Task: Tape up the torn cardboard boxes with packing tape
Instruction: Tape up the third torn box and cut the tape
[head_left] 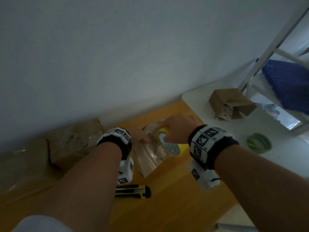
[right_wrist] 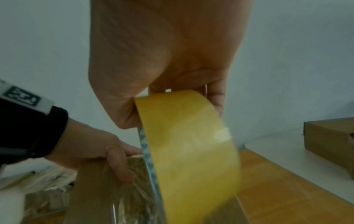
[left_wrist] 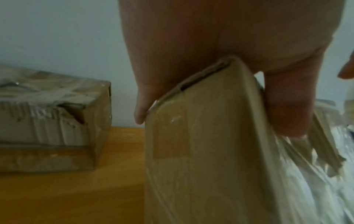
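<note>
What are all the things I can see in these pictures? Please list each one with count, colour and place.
cardboard box: 1, brown, partly taped, on the wooden table between the hands
tape roll: 1, yellow, above that box
torn box: 1, brown, far left by the wall
open box: 1, brown, on the white surface
utility knife: 1, yellow-black, near table edge
green roll: 1, white surface
blue basket: 1, right rack
left hand: holds the cardboard box
right hand: grips the tape roll

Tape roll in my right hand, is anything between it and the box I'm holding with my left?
Nothing visible. The tape roll sits right above the box, with the left hand gripping the box's edge beside it, not under it.
</note>
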{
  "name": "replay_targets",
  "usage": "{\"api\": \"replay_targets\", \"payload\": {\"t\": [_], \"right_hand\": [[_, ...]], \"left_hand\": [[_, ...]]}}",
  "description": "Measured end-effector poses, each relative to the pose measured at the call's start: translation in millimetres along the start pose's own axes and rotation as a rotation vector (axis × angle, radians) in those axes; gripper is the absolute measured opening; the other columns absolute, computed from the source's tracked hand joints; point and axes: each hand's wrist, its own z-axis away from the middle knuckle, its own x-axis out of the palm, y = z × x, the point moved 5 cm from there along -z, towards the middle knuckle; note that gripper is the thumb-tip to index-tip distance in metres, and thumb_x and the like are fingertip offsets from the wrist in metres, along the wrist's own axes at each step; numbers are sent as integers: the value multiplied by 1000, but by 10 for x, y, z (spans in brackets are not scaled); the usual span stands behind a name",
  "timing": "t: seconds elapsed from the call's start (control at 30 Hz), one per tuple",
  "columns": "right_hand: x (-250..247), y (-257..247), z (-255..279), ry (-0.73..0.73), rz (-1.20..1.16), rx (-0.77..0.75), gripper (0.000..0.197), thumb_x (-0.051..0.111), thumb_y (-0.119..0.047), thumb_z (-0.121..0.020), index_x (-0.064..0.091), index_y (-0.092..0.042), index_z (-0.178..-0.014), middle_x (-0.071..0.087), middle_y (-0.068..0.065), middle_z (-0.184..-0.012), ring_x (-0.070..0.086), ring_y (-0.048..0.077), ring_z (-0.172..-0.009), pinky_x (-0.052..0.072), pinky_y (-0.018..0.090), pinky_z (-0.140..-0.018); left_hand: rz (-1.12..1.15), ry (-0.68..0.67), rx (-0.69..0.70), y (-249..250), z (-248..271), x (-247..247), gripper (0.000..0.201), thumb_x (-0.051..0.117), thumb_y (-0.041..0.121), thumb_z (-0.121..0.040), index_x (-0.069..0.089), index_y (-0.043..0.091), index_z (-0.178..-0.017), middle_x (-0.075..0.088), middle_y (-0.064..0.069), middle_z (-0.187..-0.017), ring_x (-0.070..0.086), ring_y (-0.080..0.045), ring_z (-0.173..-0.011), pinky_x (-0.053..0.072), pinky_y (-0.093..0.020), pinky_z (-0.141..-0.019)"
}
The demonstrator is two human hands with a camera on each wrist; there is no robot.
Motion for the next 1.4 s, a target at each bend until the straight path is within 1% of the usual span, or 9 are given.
{"api": "replay_targets", "payload": {"t": [0.23,0.33,0.47,0.57,0.67,0.83,1.1,1.23,1.4], "right_hand": [[483,-24,-91,-54,-158,23,79,63,-38,-87,15,-30,-149,51,-3,-86,55,22,-73,46,34,-59],[553,0,-202,85,-328,63,82,68,-31,-83,15,-28,-145,53,5,-102,59,29,-86,53,40,-65],[614,-18,-335,130,-454,82,73,66,-26,-87,19,-24,-143,56,12,-116,62,32,-92,53,40,-70],[603,-40,-430,115,-456,85,71,64,-27,-89,20,-19,-144,59,14,-116,62,31,-93,51,37,-68],[556,-83,-466,68,-411,67,84,65,-24,-89,9,-18,-151,49,14,-136,58,31,-109,48,34,-74],[488,-151,-383,80,-328,63,95,67,-24,-86,-1,-25,-152,43,11,-143,59,35,-107,53,46,-82],[303,-161,-171,17,-207,72,56,62,-41,-86,38,-22,-133,39,-8,-70,48,18,-66,41,28,-55],[492,-59,-92,-207,-41,58,47,56,-51,-89,59,-17,-122,65,1,-99,61,21,-85,52,31,-73],[873,56,-26,-268,-76,73,60,52,-52,-90,42,-26,-143,52,-1,-138,56,23,-117,52,37,-91]], "left_hand": [[-66,111,33,-121,12,-47,59,47,32,-99,21,20,-151,25,-8,-156,32,-30,-139,31,-37,-108],[-279,320,75,-65,33,-152,54,46,33,-98,29,21,-148,34,-9,-152,40,-31,-134,35,-39,-105],[-468,369,197,137,34,-91,14,53,23,-93,60,13,-99,64,-12,-113,60,-30,-93,46,-35,-75],[-490,205,186,39,-78,70,64,63,60,-76,50,19,-124,52,-9,-130,54,-30,-111,46,-39,-88],[-690,82,48,-141,-180,246,132,55,87,-57,-5,16,-152,-8,-4,-160,2,-30,-147,13,-53,-117],[-724,59,9,-70,-177,256,128,56,82,-63,-6,14,-152,-14,-9,-159,-4,-33,-147,9,-56,-117],[-675,102,-8,-48,-192,256,129,56,82,-63,-12,16,-151,-7,-6,-160,4,-34,-146,15,-58,-114],[-648,126,-7,-50,-214,235,138,58,86,-54,-10,16,-151,6,-7,-158,14,-34,-143,24,-59,-111],[-616,126,-11,-37,-170,229,135,60,84,-56,-13,21,-151,5,-6,-160,12,-35,-145,21,-58,-113]]}}
